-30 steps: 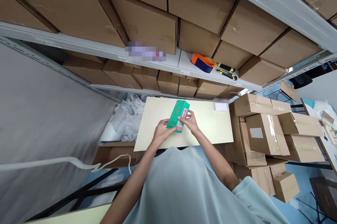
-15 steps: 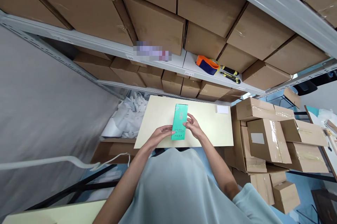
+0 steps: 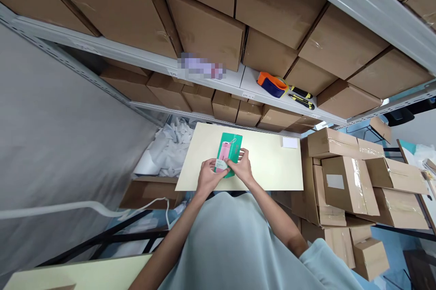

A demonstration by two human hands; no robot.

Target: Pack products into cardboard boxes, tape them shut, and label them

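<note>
A green cardboard box [image 3: 235, 149] is held upright, slightly tilted, over the cream table [image 3: 269, 167]. One face shows a picture of a pink device with a looped strap. A small pale label [image 3: 220, 164] with fine print covers the lower part of that face; whether it is stuck on or part of the print I cannot tell. My left hand [image 3: 207, 175] grips the lower left side, thumb across the front near the label. On the right edge my right hand [image 3: 244, 168] has its fingers behind the box and its thumb on the front.
A white stack of paper or cards [image 3: 289, 142] lies at the table's back right. Cardboard boxes [image 3: 347, 185] are piled to the right. Above, a shelf holds an orange-and-blue tape dispenser [image 3: 271, 84] and yellow-black cutters [image 3: 301, 101]. Crumpled white material [image 3: 170, 149] sits at left.
The green box has turned from its plain printed side to show the pink-picture face. Both thumbs have moved onto its front, close together near the label.
</note>
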